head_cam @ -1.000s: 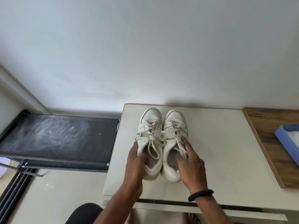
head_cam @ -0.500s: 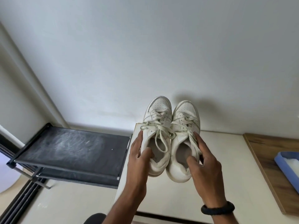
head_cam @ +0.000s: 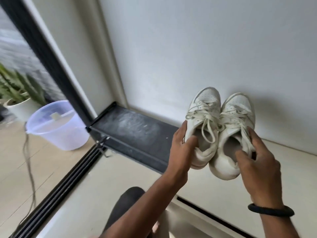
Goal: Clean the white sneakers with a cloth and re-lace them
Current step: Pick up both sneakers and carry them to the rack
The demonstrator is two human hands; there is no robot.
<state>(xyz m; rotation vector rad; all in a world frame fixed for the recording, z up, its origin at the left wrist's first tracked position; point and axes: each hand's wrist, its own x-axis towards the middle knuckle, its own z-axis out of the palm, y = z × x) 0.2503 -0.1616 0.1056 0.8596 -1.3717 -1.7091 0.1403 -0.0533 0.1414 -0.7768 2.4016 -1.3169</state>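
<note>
Two white laced sneakers are held side by side in the air, toes pointing away from me. My left hand (head_cam: 182, 148) grips the collar of the left sneaker (head_cam: 204, 124), thumb inside the opening. My right hand (head_cam: 257, 162) holds the right sneaker (head_cam: 231, 134) at its heel and outer side, thumb in the opening. Both shoes have their laces threaded and loosely tied. They hover above the left end of the white table (head_cam: 291, 172). No cloth is in view.
A black dusty shelf (head_cam: 135, 134) stands to the left of the table against the white wall. Past a dark sliding-door track (head_cam: 56, 189), a translucent bucket (head_cam: 56, 124) with water sits on the outdoor floor beside a potted plant (head_cam: 17, 93). A cord trails over the tiles.
Both hands have lifted the pair of sneakers off the table and carried them leftward. My head has turned left, bringing the door, bucket and plant into view.
</note>
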